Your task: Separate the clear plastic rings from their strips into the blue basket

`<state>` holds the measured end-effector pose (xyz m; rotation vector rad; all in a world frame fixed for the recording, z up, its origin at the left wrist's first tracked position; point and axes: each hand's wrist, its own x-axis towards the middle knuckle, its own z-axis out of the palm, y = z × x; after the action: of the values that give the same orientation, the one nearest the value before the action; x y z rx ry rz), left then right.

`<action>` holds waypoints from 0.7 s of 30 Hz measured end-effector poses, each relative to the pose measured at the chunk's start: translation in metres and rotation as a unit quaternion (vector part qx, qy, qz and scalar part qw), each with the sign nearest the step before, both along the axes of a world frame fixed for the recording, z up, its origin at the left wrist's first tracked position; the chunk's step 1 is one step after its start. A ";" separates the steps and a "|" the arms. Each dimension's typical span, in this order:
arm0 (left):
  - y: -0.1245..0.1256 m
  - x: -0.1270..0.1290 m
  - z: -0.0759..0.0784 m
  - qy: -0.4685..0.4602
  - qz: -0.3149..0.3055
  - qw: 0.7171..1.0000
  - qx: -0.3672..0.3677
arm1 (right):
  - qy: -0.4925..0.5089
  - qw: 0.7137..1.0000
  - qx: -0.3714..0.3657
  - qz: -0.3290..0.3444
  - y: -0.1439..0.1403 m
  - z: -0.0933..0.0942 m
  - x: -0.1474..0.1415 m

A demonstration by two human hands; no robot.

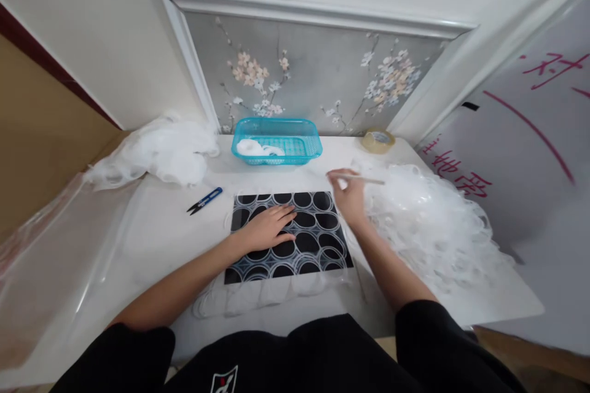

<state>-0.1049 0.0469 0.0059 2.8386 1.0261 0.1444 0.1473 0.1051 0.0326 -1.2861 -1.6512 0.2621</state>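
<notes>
The left hand point(267, 227) lies flat, fingers spread and gripping nothing, on a black rectangular mat patterned with white rings point(318, 239), pressing its left half. Just beyond the mat's far right corner, the right hand point(349, 195) pinches a thin pale wooden stick point(364, 179), which points right over a heap of clear plastic rings point(428, 221). Left of the flat hand lie small blue-handled snips point(205, 200); beyond both hands stands a turquoise plastic basket point(276, 141).
</notes>
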 end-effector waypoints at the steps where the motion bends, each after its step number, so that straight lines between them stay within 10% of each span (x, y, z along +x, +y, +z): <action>1: 0.001 0.001 -0.001 0.001 0.003 1.000 0.004 | 0.009 0.998 -0.042 0.055 -0.010 -0.009 -0.015; 7: 0.001 0.003 -0.008 0.006 0.016 1.000 -0.001 | 0.019 0.984 -0.131 0.121 -0.034 -0.049 -0.047; 21: 0.001 0.005 -0.011 -0.003 0.015 0.999 -0.031 | -0.062 0.985 -0.124 0.098 -0.038 -0.052 -0.046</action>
<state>-0.1001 0.0476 -0.0050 2.7668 1.0523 0.1220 0.1013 0.0676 -0.0193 -1.3447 -1.9014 0.5298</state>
